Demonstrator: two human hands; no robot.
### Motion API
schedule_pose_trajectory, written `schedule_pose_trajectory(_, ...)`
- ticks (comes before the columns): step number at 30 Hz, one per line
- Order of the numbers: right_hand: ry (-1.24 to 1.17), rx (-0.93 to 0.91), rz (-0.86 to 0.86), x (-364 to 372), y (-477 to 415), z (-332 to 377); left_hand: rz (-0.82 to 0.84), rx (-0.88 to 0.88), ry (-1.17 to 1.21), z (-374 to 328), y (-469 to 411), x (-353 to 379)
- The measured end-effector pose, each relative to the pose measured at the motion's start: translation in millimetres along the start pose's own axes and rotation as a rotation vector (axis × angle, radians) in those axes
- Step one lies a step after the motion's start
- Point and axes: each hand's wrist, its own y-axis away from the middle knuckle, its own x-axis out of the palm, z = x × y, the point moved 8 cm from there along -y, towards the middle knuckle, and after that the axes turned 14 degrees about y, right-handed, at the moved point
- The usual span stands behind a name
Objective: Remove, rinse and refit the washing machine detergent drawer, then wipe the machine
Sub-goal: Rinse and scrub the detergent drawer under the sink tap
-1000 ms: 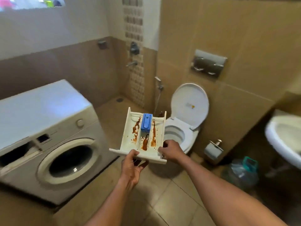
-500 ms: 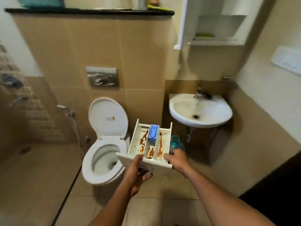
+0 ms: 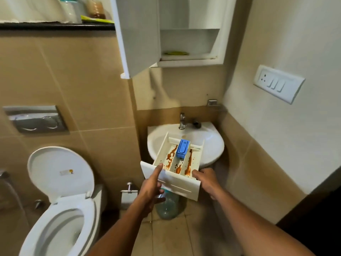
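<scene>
Two hands carry the detergent drawer [image 3: 177, 183] just in front of the basin [image 3: 215, 143], its far end over the bowl and below the tap [image 3: 182, 121]; the left hand [image 3: 151, 185] grips the front panel, thumb laid over its top edge, the other fingers hidden beneath; the right hand [image 3: 204, 179] has its fingers curled round the right front corner; a blue insert [image 3: 182, 149] sits in the middle compartment toward the basin; rust-brown stains [image 3: 170, 157] streak all three channels; under the basin stands a clear bottle [image 3: 168, 207]; left of the basin, a toilet [image 3: 60, 182] with its lid up; above the basin, an open white cabinet [image 3: 184, 43].
</scene>
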Motion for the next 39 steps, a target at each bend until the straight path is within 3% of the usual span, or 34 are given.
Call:
schedule_pose_trajectory(5, -0.140, 0.079, -0.029, -37, -60, -5, -0.021, 0.016, -0.024, -26, -58, 68)
schedule_pose_trajectory(15, -0.486, 0.387, -0.154, -6, -143, -13, -0.039, 0.018, -0.198, -80, -198, 137)
schedule_pose_trajectory(20, -0.514, 0.397, -0.031, -2, -189, 7, 0.012, -0.030, -0.291, -111, -272, 143)
schedule_pose_trajectory(24, -0.273, 0.436, 0.293, -16, -210, 24, 0.003, -0.095, -0.303, -119, -314, 127)
schedule_pose_trajectory(27, -0.001, 0.382, 0.431, -39, -228, 39, -0.002, -0.154, -0.329, -113, -333, 112)
schedule_pose_trajectory(34, 0.369, 0.006, 0.215, -80, -353, 127, 0.001, -0.170, -0.227, -92, -357, 115)
schedule_pose_trajectory(37, 0.581, -0.150, 0.133, -69, -416, 165, -0.011, -0.146, -0.160, -87, -360, 125)
schedule_pose_trajectory(39, 0.770, -0.280, 0.176, -43, -443, 183, -0.028, -0.144, -0.125, -85, -360, 131)
